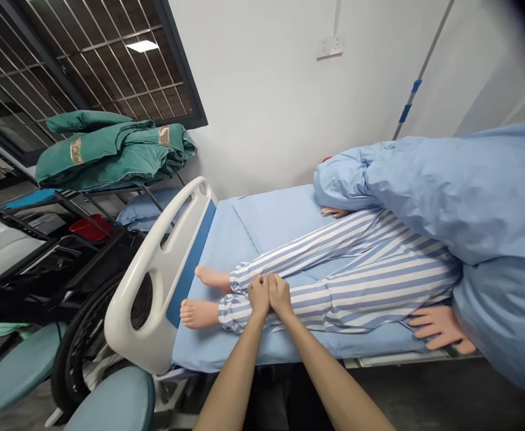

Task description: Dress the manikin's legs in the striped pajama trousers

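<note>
My left hand (pixel 258 294) and my right hand (pixel 280 294) are closed and pressed side by side, thumbs together. Both rest at the nearer lower leg of a lying figure that looks like a nursing manikin; anything inside the curled fingers is hidden. Blue-and-white striped trousers (pixel 379 287) cover its legs. Its bare near foot (pixel 199 313) and far foot (pixel 212 278) point toward the footboard. Loose blue fabric (pixel 460 191) covers its upper body, with a spread hand (pixel 442 327) showing at the near bed edge.
The bed has a blue sheet (pixel 271 218) and a white footboard (pixel 130 293) at left. Beyond that stand a wheelchair with a black wheel (pixel 67 353), a stool (pixel 114 404) and a rack bearing folded green garments (pixel 118 149). A wall runs behind the bed.
</note>
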A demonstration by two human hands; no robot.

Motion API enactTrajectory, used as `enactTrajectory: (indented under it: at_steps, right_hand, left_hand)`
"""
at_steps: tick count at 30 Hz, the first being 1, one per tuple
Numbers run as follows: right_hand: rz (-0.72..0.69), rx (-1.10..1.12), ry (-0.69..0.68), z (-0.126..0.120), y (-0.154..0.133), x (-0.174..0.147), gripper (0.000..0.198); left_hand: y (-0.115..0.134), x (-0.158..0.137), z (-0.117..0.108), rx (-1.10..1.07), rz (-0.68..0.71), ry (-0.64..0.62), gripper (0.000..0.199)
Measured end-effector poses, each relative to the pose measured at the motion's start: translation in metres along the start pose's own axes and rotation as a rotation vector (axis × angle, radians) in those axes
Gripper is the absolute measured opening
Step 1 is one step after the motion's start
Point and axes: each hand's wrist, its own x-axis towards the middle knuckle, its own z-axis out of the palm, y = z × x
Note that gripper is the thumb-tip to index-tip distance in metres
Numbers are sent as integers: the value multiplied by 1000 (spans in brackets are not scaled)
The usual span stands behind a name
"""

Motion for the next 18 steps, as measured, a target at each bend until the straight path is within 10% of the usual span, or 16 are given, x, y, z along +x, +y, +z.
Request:
enactTrajectory:
  at_steps: [18]
  right_hand:
    - [-99,-130,-20,-13,-10,0,35]
  left_hand:
    - [-5,-10,-9,-137,-14,-39,28]
